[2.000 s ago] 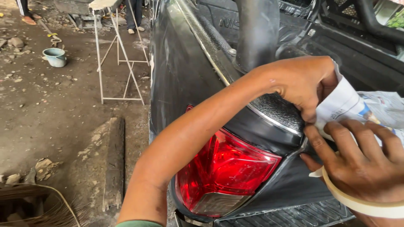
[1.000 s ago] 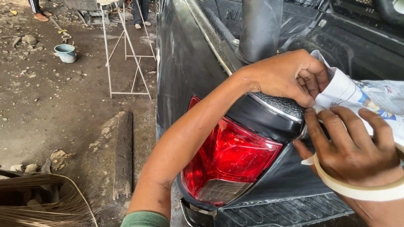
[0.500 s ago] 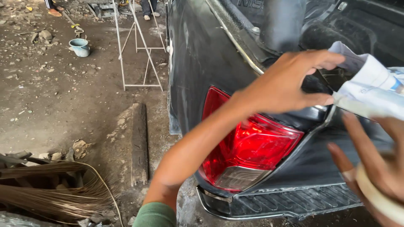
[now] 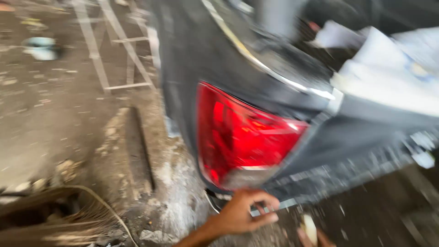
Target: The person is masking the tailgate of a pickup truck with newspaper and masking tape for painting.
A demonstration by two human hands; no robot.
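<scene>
The left hand (image 4: pixel 240 215) is curling half-closed, holding nothing, just under the red tail lamp (image 4: pixel 238 135) at the truck's rear corner, the right hand (image 4: pixel 311 235) is carrying a pale tape roll (image 4: pixel 309 227), and the paper masking (image 4: pixel 388 68) above looks likely to slip

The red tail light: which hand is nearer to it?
Left. The left hand sits just below the red tail light; the right hand is lower, further right.
</scene>
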